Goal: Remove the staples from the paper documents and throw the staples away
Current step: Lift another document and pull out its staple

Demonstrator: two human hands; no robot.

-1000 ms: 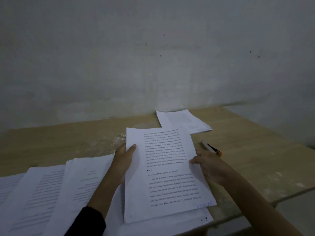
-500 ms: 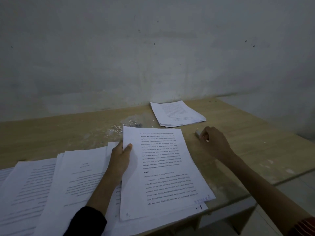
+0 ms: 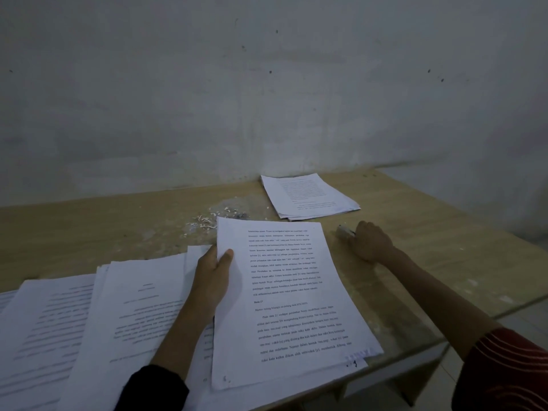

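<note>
Wooden table (image 3: 439, 229) against grey wall (image 3: 267, 99); left hand (image 3: 212, 280) grips document (image 3: 284, 307), right hand (image 3: 372, 241) clasps pen-like tool (image 3: 344, 231).

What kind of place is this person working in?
Probably a bare, dim workroom or office corner, though that is not certain. A plain wooden table stands against a scuffed wall, with stacks of printed documents and a small heap of pulled staples on it.

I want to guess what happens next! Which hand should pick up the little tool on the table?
The right hand: it rests on the tool, to the right of the document. The left hand is busy gripping that document's edge.
</note>
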